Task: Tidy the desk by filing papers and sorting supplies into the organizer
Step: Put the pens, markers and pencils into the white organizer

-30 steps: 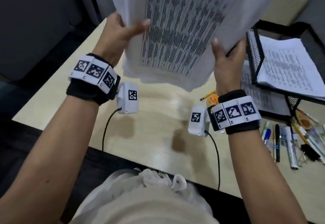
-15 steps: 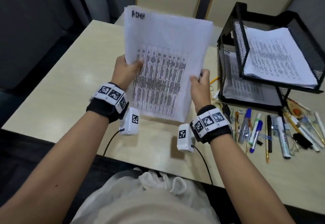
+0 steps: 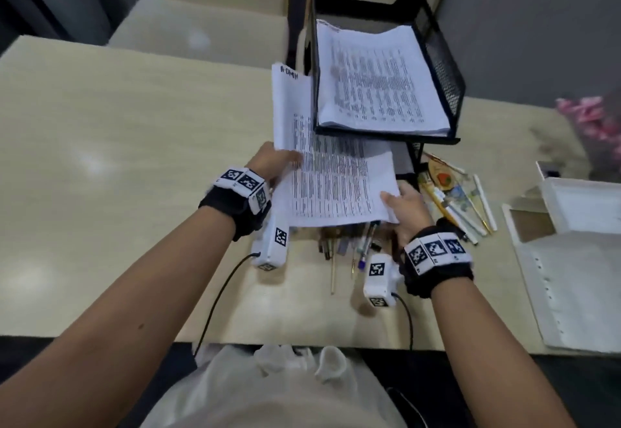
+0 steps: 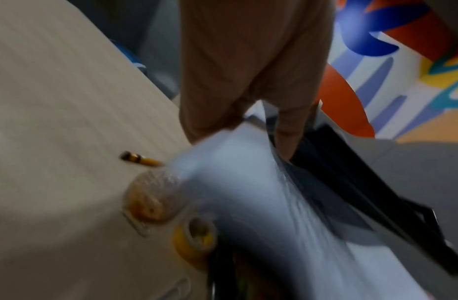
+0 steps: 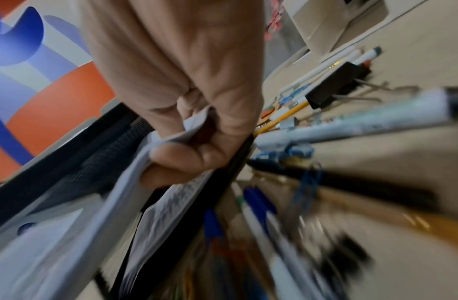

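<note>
A stack of printed papers point(image 3: 331, 179) is held flat, its far end under the top tier of the black mesh organizer point(image 3: 440, 58), at the lower tray. My left hand point(image 3: 274, 163) grips the stack's left edge, thumb on top; in the left wrist view the papers point(image 4: 248, 182) are blurred. My right hand point(image 3: 403, 205) pinches the near right corner; the right wrist view shows the thumb point(image 5: 181, 156) pressed on the sheets point(image 5: 156, 201). The top tier holds another printed stack point(image 3: 376, 81). Pens and markers point(image 3: 450, 199) lie loose to the right and under the papers.
A white open binder or box point(image 3: 578, 259) lies at the desk's right edge. Yellow tape point(image 4: 194, 243), a clear round container point(image 4: 151, 201) and a pencil stub point(image 4: 138, 158) lie on the desk by the papers. A black binder clip point(image 5: 333, 85) sits among the pens. Pink flowers point(image 3: 591, 118) stand far right.
Both hands have lowered the paper stack from upright in front of me to flat, and pushed it right and forward into the organizer's lower tier.
</note>
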`<state>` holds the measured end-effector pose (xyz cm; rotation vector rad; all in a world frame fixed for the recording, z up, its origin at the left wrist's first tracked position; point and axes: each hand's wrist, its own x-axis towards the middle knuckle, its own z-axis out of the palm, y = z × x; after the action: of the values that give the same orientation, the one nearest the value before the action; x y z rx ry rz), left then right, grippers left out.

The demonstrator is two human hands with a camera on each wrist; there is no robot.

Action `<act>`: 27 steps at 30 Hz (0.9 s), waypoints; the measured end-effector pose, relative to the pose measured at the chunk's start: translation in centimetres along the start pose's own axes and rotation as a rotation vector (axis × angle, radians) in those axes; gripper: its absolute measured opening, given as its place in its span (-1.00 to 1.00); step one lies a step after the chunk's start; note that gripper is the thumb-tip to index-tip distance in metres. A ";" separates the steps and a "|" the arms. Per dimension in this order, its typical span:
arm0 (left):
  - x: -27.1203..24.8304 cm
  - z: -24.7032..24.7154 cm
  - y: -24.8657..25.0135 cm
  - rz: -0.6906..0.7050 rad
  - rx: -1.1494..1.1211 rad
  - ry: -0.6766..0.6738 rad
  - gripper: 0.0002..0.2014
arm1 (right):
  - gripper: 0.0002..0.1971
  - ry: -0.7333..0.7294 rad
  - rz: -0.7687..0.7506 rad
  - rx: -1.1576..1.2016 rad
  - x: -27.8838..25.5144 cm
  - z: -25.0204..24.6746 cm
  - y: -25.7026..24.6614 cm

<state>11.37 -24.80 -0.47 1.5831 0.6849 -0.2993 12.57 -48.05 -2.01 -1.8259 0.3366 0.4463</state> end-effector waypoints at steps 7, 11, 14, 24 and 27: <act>2.9 7.3 2.0 0.141 0.132 0.107 -0.42 | -0.87 0.060 0.081 0.329 6.9 -4.1 -3.4; 5.9 8.5 2.3 0.200 0.422 0.194 -0.72 | -0.75 0.081 0.103 0.068 9.2 -4.6 -3.5; 6.9 8.7 1.3 0.275 0.525 0.261 -0.82 | -0.69 0.194 0.055 -0.101 10.6 -4.4 -3.5; 1.6 7.0 -1.7 0.319 0.864 0.457 -0.47 | -0.86 0.193 -0.116 -0.499 4.2 0.2 -0.2; 0.1 5.5 -3.7 0.263 0.779 0.368 -0.61 | -0.75 0.038 -0.056 -0.659 3.0 3.0 1.2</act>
<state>10.36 -30.08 -4.28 2.4889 0.6623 -0.0710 14.34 -45.52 -5.22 -2.4793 0.1696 0.5229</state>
